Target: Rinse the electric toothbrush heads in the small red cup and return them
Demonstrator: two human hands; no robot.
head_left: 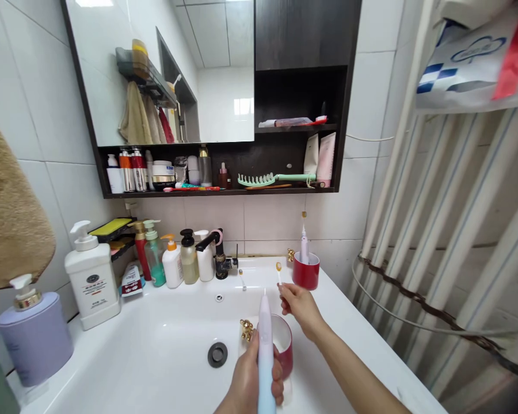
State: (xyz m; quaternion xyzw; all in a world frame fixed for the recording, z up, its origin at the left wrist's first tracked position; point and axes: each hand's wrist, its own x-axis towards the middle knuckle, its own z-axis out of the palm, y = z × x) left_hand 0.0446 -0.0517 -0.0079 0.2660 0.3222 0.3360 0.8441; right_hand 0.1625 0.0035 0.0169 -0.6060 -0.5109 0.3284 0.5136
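Observation:
My left hand is wrapped round an electric toothbrush handle, pink at the top and blue lower down, with a bare metal pin at its tip. Pinched in the fingers of my right hand is a small brush head with a yellowish top, held upright apart from the handle. Behind my left hand is a red cup with a white inside and a gold bear-shaped handle. Another brush head lies on the back ledge of the sink. A second red cup holds a pink electric toothbrush.
The white sink has a dark drain and a black faucet. Several pump bottles line its back left. A dark mirror cabinet hangs above, with toiletries on its shelves. White pipes run along the right.

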